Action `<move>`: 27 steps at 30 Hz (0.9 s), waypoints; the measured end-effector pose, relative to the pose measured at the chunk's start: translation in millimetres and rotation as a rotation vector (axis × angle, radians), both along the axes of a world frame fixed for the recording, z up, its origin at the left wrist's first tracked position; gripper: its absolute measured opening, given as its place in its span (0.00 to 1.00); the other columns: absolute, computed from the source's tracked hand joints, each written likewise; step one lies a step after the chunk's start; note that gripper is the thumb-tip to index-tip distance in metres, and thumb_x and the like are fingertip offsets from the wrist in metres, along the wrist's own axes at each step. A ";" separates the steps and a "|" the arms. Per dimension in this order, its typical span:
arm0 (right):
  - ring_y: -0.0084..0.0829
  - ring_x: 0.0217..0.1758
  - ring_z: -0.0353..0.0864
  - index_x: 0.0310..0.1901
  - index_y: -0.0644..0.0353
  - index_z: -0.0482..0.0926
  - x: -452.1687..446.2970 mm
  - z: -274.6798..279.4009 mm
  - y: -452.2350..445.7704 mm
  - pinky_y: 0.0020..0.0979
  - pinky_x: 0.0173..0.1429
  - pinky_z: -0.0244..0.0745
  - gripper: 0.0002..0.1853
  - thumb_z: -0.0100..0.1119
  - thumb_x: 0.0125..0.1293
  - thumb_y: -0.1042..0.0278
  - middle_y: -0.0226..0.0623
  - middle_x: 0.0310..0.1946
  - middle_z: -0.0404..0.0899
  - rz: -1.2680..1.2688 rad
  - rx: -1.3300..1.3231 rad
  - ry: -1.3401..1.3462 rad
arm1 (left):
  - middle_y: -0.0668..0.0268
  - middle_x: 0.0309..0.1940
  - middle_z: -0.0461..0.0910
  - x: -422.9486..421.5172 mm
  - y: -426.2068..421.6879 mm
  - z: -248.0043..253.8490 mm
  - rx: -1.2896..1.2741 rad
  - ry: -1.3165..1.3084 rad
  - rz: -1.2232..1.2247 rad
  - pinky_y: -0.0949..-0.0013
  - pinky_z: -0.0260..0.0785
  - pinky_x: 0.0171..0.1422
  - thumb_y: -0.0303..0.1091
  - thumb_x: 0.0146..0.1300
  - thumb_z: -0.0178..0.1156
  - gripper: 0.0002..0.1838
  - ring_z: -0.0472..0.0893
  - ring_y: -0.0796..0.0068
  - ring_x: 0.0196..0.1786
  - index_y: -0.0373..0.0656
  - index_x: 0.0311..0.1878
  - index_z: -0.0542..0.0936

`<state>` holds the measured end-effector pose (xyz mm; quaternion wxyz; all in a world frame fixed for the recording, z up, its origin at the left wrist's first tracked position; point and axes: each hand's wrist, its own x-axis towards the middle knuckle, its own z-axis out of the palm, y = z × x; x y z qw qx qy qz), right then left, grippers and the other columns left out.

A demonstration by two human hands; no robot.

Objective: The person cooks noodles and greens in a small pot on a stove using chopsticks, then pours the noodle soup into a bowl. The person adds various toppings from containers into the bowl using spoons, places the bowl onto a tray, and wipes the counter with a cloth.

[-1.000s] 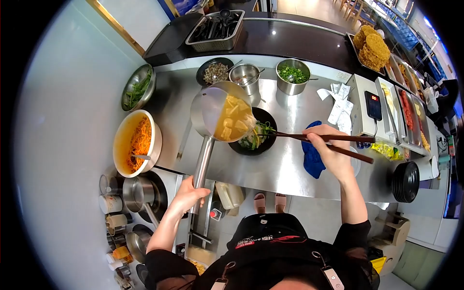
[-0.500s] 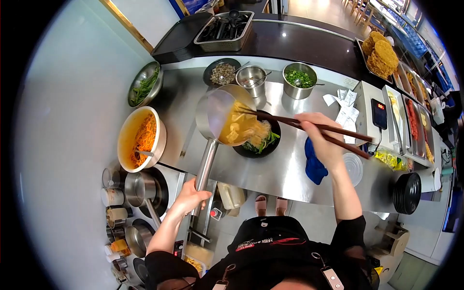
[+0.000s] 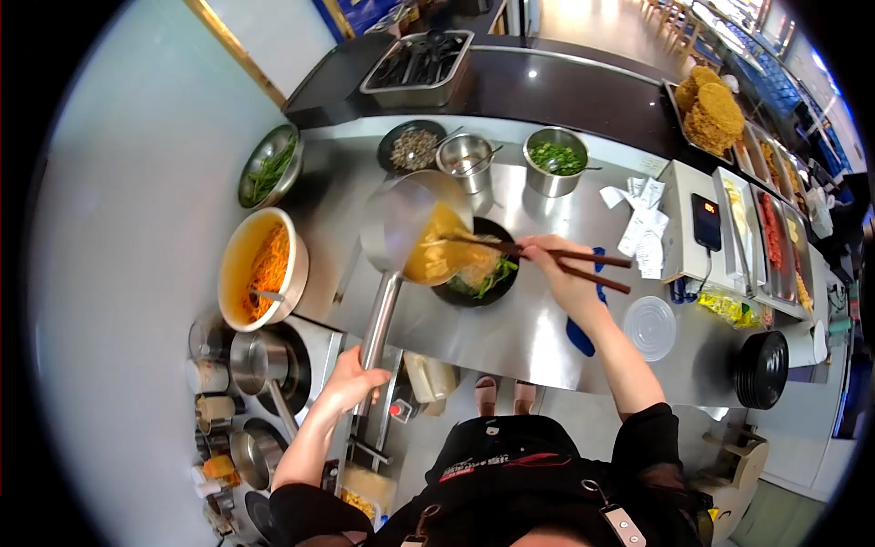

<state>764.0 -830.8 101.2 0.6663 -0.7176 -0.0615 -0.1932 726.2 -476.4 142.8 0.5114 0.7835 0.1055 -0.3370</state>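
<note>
My left hand (image 3: 354,378) is closed round the long handle of a metal saucepan (image 3: 387,219), which is tilted over a black bowl (image 3: 492,297). Yellowish soup with pale pieces (image 3: 433,251) lies at the pan's right lip and reaches over the bowl. Green leafy vegetables (image 3: 499,272) show inside the bowl, partly covered by noodle-like food. With my right hand (image 3: 567,273) I grip a pair of long dark chopsticks (image 3: 583,258), their tips in the pan's contents. A blue cloth (image 3: 580,335) lies behind my right wrist, partly hidden.
At the left stands a white tub of orange shreds (image 3: 298,273) below a bowl of green stalks (image 3: 293,173). Along the back are a pot of chopped greens (image 3: 556,187) and a smaller metal pot (image 3: 467,173). Receipts (image 3: 645,228), a clear lid (image 3: 650,328) and stacked black bowls (image 3: 764,369) lie right.
My right hand and the chopsticks have moved left and down, toward the pan. The pan tilts further over the bowl, and more of the blue cloth is covered by my arm.
</note>
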 end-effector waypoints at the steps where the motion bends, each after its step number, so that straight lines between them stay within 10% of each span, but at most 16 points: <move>1: 0.23 0.35 0.81 0.41 0.65 0.82 -3.1 0.1 -0.7 0.23 0.40 0.75 0.07 0.62 0.64 0.73 0.37 0.34 0.84 0.022 0.025 0.012 | 0.65 0.24 0.74 0.7 -0.1 -2.1 0.016 -0.002 0.000 0.72 0.68 0.23 0.20 0.54 0.62 0.17 0.74 0.78 0.19 0.31 0.46 0.71; 13: 0.18 0.28 0.71 0.39 0.63 0.82 -2.5 29.9 -13.5 0.22 0.32 0.65 0.05 0.60 0.66 0.72 0.31 0.28 0.80 -0.028 -0.020 -0.019 | 0.64 0.22 0.74 -4.4 2.0 -5.5 0.001 -0.012 0.007 0.71 0.69 0.23 0.21 0.53 0.63 0.14 0.75 0.76 0.19 0.33 0.41 0.70; 27: 0.23 0.39 0.82 0.40 0.69 0.81 19.0 8.6 -11.2 0.25 0.46 0.78 0.07 0.55 0.68 0.76 0.37 0.35 0.83 0.162 -0.082 0.089 | 0.66 0.21 0.73 -4.8 -1.1 -4.4 0.034 -0.059 -0.003 0.71 0.68 0.22 0.21 0.53 0.64 0.16 0.75 0.76 0.19 0.33 0.43 0.70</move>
